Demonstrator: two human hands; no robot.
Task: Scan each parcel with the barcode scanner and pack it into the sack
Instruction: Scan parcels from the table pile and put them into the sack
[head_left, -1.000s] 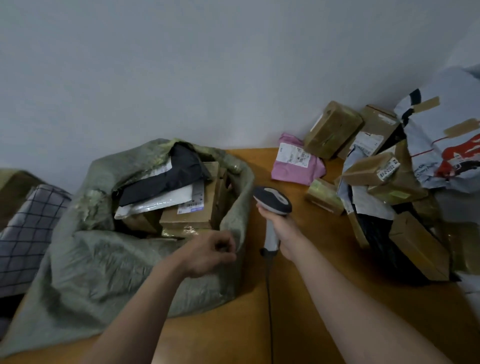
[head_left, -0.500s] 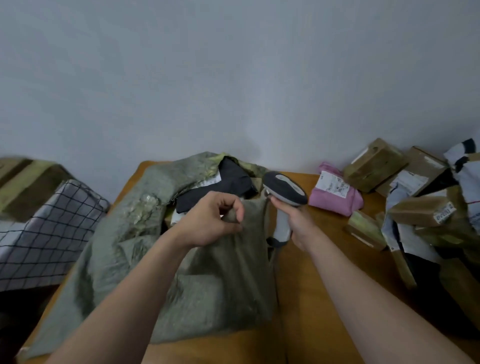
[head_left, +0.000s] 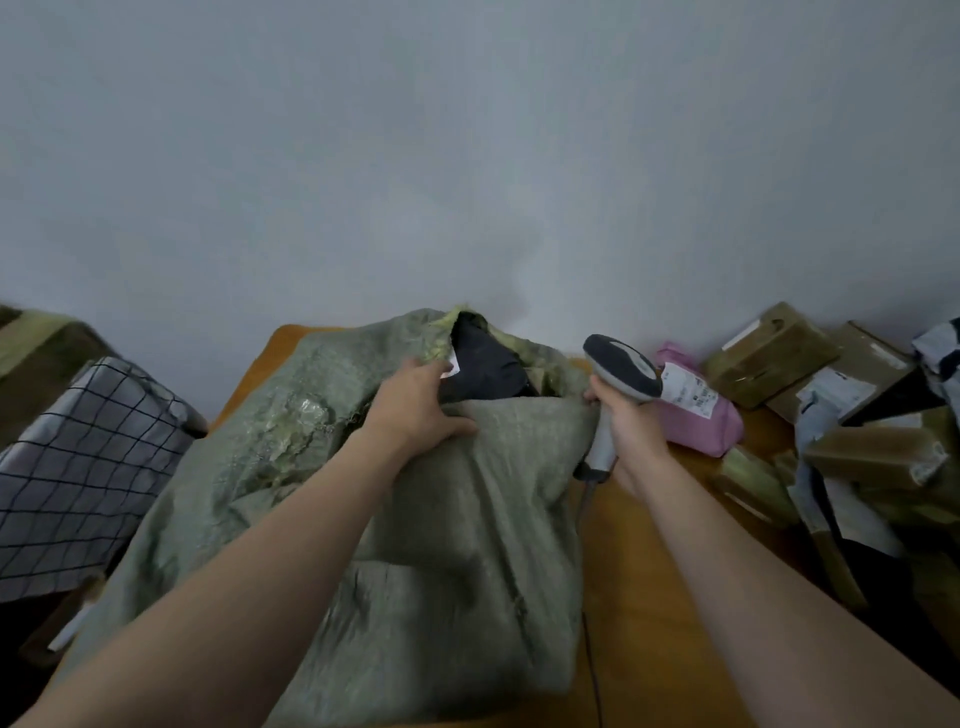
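My left hand (head_left: 410, 410) grips the near rim of the green sack (head_left: 457, 545), my right hand (head_left: 634, 426) is closed around the barcode scanner (head_left: 621, 366), so I think I am arranging the sack's mouth, and next I must scan the pink parcel (head_left: 701, 423) just beside the scanner.
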